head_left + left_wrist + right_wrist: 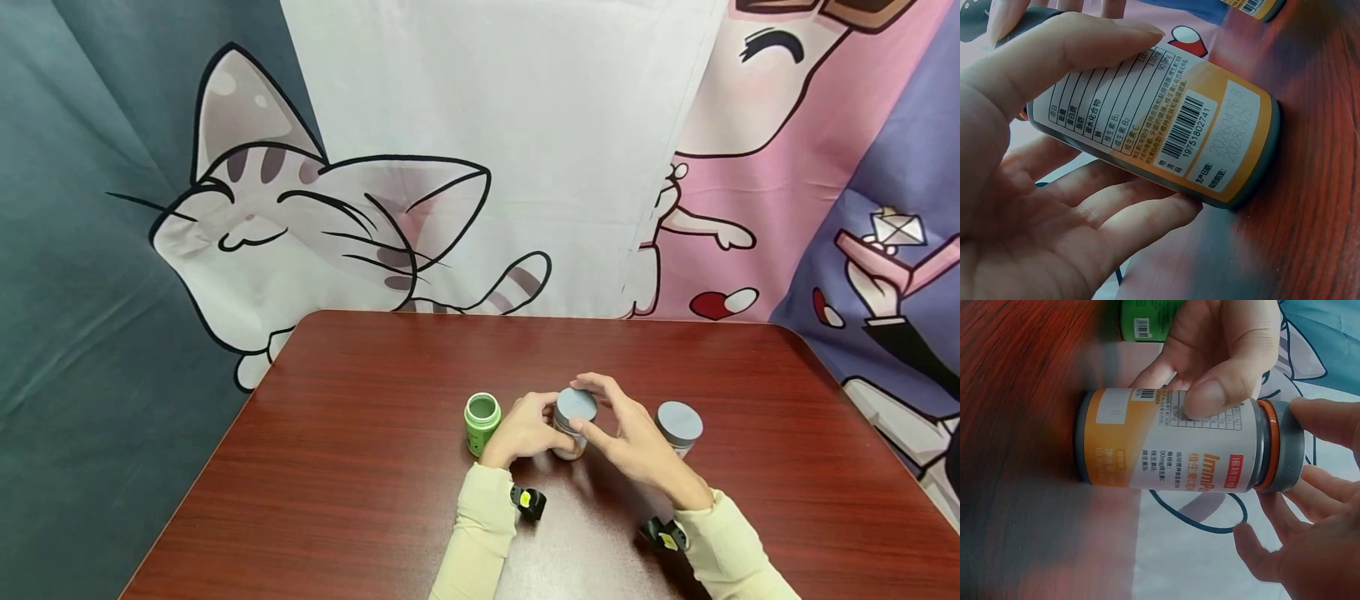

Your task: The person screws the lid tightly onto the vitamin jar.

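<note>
1. Bottle [1163, 440], white and orange, stands upright on the table [337, 467], between a green bottle [480, 430] and a second grey-capped bottle [679, 423].
2. Left hand [528, 429]: thumb and fingers grip its body.
3. Right hand [633, 433]: fingertips hold its grey cap [576, 403].
4. Progress, apparently: green one uncapped; two others capped.

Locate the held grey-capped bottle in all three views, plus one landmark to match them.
Head: held bottle just right of centre, below mid-height, cap up, between left hand and right hand.
Left wrist: sideways across upper middle, base toward the right.
Right wrist: sideways across the middle, base left, cap right.
Shared landmark: left hand, left of the bottle in head, thumb on the label in both wrist views.
</note>
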`<state>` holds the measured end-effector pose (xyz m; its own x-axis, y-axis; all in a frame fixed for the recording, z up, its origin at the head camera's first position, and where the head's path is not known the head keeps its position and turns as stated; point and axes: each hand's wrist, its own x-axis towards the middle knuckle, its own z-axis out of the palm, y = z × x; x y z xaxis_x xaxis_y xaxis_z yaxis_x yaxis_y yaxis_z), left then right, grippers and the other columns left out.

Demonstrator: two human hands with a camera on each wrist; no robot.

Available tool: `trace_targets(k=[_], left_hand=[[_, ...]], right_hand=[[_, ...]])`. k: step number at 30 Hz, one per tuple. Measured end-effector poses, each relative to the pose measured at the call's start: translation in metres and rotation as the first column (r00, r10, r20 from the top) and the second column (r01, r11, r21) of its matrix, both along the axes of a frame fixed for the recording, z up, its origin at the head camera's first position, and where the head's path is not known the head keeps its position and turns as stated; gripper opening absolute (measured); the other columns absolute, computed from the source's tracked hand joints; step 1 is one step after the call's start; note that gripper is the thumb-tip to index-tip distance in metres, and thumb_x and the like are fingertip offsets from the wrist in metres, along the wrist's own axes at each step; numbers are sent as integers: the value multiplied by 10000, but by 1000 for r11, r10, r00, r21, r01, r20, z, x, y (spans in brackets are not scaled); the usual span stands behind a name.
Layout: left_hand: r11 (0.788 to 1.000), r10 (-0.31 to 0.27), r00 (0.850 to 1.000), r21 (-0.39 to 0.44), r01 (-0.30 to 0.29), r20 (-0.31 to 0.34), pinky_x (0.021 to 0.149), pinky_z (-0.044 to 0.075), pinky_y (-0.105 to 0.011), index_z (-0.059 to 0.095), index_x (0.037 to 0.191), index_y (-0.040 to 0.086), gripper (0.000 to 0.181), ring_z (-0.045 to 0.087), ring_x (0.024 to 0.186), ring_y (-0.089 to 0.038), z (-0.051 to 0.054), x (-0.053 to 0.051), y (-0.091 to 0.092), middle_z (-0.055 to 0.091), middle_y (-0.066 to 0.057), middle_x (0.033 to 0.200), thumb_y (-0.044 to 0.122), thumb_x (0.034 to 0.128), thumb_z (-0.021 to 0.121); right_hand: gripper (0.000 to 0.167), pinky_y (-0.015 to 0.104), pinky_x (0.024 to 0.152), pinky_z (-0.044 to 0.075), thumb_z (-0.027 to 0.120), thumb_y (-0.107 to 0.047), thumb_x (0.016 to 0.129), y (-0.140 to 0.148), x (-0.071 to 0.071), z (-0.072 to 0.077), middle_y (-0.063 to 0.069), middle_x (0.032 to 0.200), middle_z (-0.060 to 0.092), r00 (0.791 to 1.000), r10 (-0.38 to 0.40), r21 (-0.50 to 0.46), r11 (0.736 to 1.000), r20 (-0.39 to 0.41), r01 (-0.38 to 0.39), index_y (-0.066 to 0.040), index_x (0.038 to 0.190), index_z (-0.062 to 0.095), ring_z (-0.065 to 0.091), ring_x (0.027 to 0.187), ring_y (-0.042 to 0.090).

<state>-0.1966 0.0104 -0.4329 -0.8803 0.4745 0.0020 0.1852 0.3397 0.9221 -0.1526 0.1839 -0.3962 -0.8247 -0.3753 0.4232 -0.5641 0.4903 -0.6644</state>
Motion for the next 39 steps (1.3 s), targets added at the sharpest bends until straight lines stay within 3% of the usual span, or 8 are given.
trace_targets(k=[4,10,17,22,27,32,35,39], left_hand=[[1000,-5,1000,18,5,4,691,463,-198,657,944,196,359,593,722,-25,-1,-1,0,656,100,801,107,627,799],[999,-13,1000,39,13,7,693,468,-202,663,938,201,360,598,717,-34,-2,-2,0,661,92,798,100,625,809],[1000,-12,1000,29,13,-16,687,464,-197,662,927,201,350,587,706,-29,-2,-3,-2,655,97,786,126,624,820],[1000,-11,1000,12,12,-24,700,459,-199,663,947,213,369,587,726,-24,-2,-3,-2,655,108,799,165,625,835],[1000,-23,999,17,24,-24,722,461,-203,664,991,203,416,599,758,-20,0,-3,-1,660,110,834,136,618,837],[999,-28,999,15,29,-33,706,466,-204,662,972,188,392,601,742,-27,0,-4,-1,658,98,817,132,620,826],[999,-28,999,15,29,-21,693,468,-212,661,967,188,381,599,732,-39,0,-3,-1,656,91,811,135,624,816],[999,-31,999,14,31,-20,702,465,-214,661,974,185,390,598,739,-40,2,0,-2,657,90,820,143,620,820]], right_hand=[[521,290,920,393,703,-196,815,2,-6,-11,27,1202,542,998,-48,9,999,-46,48,-109,1260,445,504,1114,144],[538,330,847,393,754,-257,763,-3,-5,-16,12,1131,548,982,-135,12,990,-131,138,-93,1200,487,513,1041,133],[594,301,827,384,768,-305,740,-6,-4,-15,-1,1143,509,979,-166,22,985,-118,170,-126,1219,465,489,1045,121],[695,345,886,374,742,-357,760,-3,-3,-13,-20,1261,448,989,-147,31,988,-31,148,-189,1328,379,451,1129,127],[626,434,920,380,644,-309,858,1,-2,-9,-83,1369,383,992,-89,-36,995,85,92,-302,1385,308,395,1217,120],[583,284,973,353,599,-201,896,3,-3,-9,-99,1386,380,993,16,-87,996,115,-6,-297,1392,309,398,1248,165],[563,204,976,323,591,-135,897,3,-3,-11,-68,1374,401,992,70,-92,994,101,-61,-243,1386,334,407,1243,182],[531,177,975,316,596,-139,894,2,-3,-13,-65,1346,433,995,73,-71,995,74,-68,-179,1368,361,423,1229,147]])
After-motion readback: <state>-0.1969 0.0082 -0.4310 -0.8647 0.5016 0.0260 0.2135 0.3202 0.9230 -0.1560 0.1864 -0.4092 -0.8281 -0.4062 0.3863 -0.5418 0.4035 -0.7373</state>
